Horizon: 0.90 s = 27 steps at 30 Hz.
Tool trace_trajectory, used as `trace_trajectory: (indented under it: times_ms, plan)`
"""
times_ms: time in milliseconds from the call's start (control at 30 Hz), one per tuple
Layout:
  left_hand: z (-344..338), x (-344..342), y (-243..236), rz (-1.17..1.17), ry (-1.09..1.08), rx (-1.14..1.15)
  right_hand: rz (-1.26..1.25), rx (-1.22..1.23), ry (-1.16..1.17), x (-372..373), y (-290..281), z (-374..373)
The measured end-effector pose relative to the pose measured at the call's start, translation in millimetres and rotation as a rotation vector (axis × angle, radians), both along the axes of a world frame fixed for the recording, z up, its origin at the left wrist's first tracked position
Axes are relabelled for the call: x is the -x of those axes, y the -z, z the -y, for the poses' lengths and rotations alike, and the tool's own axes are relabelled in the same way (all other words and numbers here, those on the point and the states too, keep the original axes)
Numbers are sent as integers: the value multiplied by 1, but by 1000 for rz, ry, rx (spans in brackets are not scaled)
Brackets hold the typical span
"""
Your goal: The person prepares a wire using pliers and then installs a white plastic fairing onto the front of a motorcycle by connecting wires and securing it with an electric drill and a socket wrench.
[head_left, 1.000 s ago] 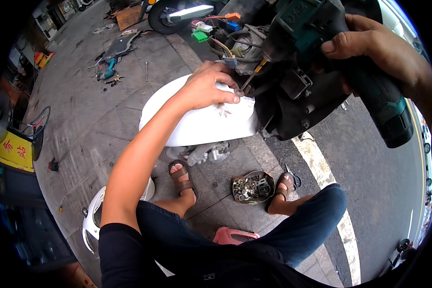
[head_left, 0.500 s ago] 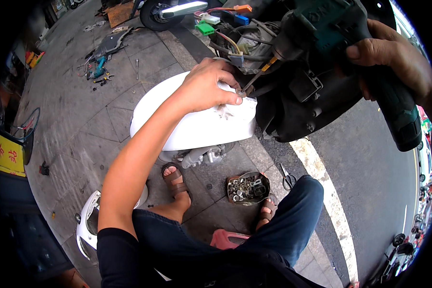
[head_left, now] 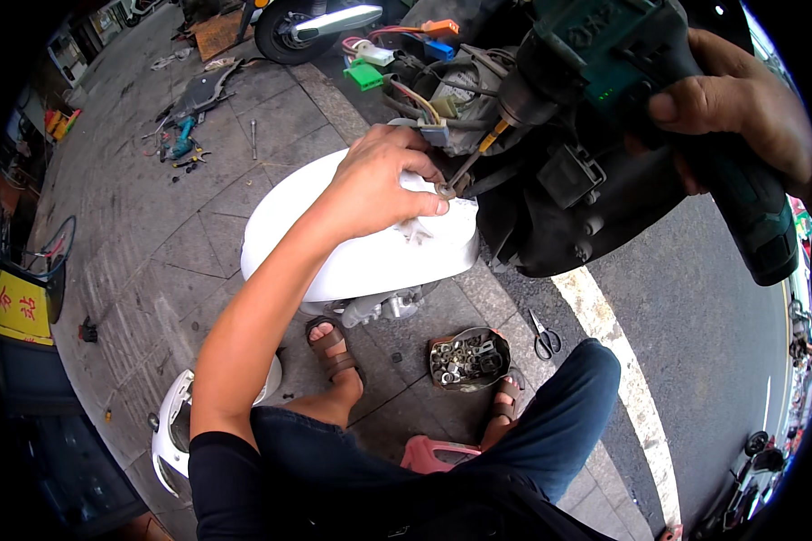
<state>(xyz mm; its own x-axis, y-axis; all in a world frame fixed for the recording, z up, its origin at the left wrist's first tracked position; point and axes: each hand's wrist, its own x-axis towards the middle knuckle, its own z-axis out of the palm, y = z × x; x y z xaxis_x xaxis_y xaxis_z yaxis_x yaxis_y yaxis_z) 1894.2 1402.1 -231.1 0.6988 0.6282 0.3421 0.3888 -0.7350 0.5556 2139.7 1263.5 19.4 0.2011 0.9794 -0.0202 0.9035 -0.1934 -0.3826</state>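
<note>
My left hand (head_left: 383,185) rests on a white scooter body panel (head_left: 352,252), its fingertips pinching a small screw or washer at the tip of the driver bit (head_left: 465,171). My right hand (head_left: 740,104) grips a dark green cordless drill (head_left: 659,81), held high at the upper right with its bit angled down-left toward the panel's edge. The drill's bit meets the spot where the white panel joins the black scooter frame (head_left: 559,216). Exposed wiring and coloured connectors (head_left: 406,68) sit just above my left hand.
A round tray of screws and nuts (head_left: 465,358) lies on the paving between my sandalled feet, with scissors (head_left: 543,338) beside it. Another white panel (head_left: 176,428) lies at lower left. I sit on a pink stool (head_left: 433,453). Loose parts and tools (head_left: 189,122) are scattered at upper left.
The view has come closer and shifted; the drill and the white panel look larger. My left hand stays on the panel, its fingers now pinched at the bit's tip.
</note>
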Motion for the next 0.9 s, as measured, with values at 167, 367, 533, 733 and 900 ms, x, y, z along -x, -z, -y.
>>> trace_trajectory:
  times_ms: [167, 367, 533, 733, 900]
  plan:
    - [3, -1, -2, 32, 5, -28, 35, -10, -11, -2, 1, -7]
    - [4, -1, -5, 5, 9, 10, 15, 6, -7, -1, 6, -16]
    - [4, -2, -6, -8, -4, 10, 12, 11, 9, 3, 9, -19]
    - [7, -1, -7, -14, -30, 17, 12, 8, 15, 4, 8, -21]
    - [5, -1, -5, 17, -9, -23, 6, 15, 14, 6, 9, -19]
